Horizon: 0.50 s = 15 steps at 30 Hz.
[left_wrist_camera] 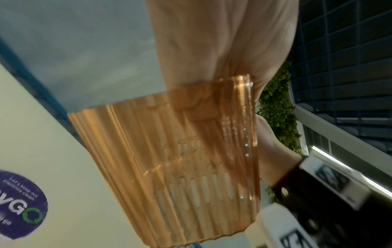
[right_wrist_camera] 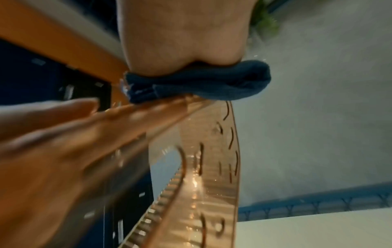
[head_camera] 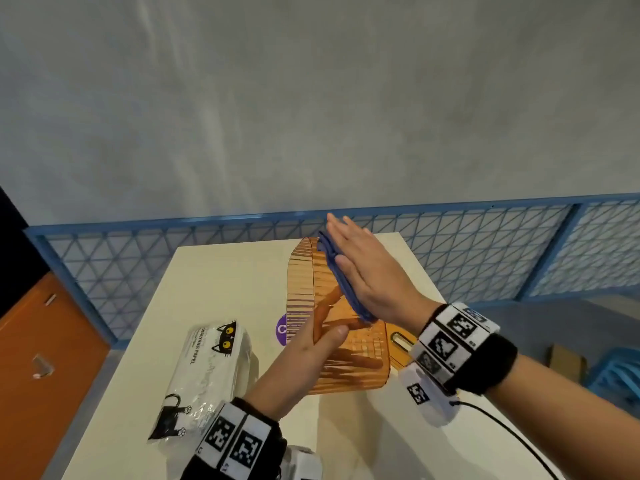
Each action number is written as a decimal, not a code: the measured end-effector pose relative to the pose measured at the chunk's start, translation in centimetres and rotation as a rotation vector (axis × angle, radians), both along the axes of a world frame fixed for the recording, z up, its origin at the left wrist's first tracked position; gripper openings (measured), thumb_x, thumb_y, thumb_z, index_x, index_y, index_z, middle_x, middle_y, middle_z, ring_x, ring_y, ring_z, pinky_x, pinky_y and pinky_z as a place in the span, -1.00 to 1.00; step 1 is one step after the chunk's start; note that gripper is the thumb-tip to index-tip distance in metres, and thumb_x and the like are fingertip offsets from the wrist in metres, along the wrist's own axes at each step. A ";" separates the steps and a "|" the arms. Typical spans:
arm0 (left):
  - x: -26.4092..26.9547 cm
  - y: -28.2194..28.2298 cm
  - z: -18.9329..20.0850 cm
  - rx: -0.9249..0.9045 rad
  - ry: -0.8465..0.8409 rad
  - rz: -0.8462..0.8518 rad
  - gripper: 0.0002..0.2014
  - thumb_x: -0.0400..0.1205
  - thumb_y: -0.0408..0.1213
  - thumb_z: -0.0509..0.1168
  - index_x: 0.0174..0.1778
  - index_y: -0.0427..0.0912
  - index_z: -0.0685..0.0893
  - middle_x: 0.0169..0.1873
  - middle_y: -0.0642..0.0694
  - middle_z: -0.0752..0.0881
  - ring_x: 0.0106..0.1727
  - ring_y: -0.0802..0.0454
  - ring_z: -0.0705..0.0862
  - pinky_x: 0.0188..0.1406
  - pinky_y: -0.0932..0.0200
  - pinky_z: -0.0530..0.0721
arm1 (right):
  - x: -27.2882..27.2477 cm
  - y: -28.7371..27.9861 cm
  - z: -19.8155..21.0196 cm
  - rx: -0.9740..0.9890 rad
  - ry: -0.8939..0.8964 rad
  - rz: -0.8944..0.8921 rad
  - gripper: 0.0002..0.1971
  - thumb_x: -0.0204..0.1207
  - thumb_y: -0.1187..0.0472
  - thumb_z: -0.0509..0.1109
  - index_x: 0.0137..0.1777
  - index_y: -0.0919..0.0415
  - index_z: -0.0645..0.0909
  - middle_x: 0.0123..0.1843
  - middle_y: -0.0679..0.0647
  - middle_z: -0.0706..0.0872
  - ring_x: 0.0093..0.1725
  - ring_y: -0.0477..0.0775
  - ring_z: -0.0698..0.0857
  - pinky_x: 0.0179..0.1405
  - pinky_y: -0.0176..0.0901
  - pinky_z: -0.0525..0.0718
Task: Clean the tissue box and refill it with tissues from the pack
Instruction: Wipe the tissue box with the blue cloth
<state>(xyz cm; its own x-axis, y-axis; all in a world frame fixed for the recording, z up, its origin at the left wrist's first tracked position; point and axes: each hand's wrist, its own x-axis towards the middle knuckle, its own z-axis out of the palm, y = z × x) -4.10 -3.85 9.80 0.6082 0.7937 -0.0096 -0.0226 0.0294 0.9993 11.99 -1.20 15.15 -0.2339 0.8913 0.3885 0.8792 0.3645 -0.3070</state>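
Above the white table [head_camera: 225, 278] my left hand [head_camera: 304, 355] holds the orange see-through ribbed tissue box [head_camera: 301, 271] tilted on edge, with its fingers inside showing through the wall and its thumb outside. My right hand [head_camera: 363, 268] lies flat with straight fingers, pressing a folded blue cloth [head_camera: 334, 271] against the box's right side. The right wrist view shows the cloth [right_wrist_camera: 201, 83] squeezed between palm [right_wrist_camera: 180, 33] and box [right_wrist_camera: 191, 184]. The left wrist view shows the slotted box wall [left_wrist_camera: 169, 159]. The tissue pack [head_camera: 207, 368], white with black cats, lies on the table at left.
A purple round sticker [head_camera: 281, 329] is on the table behind the box. An orange piece with a slot [head_camera: 398, 344] lies just right of the box. A blue mesh fence [head_camera: 485, 244] runs behind the table; an orange cabinet [head_camera: 41, 358] stands at left.
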 end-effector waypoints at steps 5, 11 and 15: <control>-0.4 0.9 1.1 -0.077 -0.254 0.056 -0.45 0.39 -0.28 0.34 0.33 0.13 0.51 0.12 0.02 0.76 0.11 0.00 0.76 0.11 -0.05 0.74 | -1.2 -2.0 -1.5 0.127 -0.056 0.069 -0.44 0.71 0.00 -0.11 0.64 0.19 -0.09 0.67 -0.08 -0.08 0.68 -0.02 -0.11 0.66 -0.08 -0.11; -0.3 0.9 1.8 -0.264 -0.381 0.156 -0.51 0.62 0.02 0.07 0.40 -0.11 0.56 0.18 -0.10 0.76 0.26 0.02 0.70 0.27 -0.01 0.62 | -1.6 -4.2 -6.3 0.379 -0.383 0.141 -0.49 0.70 0.07 0.06 0.61 0.19 0.14 0.65 0.08 0.18 0.68 0.17 0.10 0.66 0.11 0.09; 0.2 0.7 2.1 -0.086 -0.310 0.214 -0.52 0.65 0.06 -0.03 0.45 0.04 0.47 0.34 0.02 0.66 0.40 0.08 0.60 0.41 -0.02 0.52 | -2.0 -3.5 -4.3 0.413 -0.307 0.102 -0.52 0.71 0.10 0.00 0.61 0.18 0.15 0.64 0.07 0.19 0.67 0.13 0.13 0.65 0.08 0.13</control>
<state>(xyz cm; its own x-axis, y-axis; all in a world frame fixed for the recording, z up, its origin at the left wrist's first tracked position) -3.95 -3.16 11.92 0.4136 0.9072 0.0772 -0.3382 0.0743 0.9381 9.98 -4.67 10.88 -0.4699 0.6453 0.6023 0.8598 0.4891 0.1468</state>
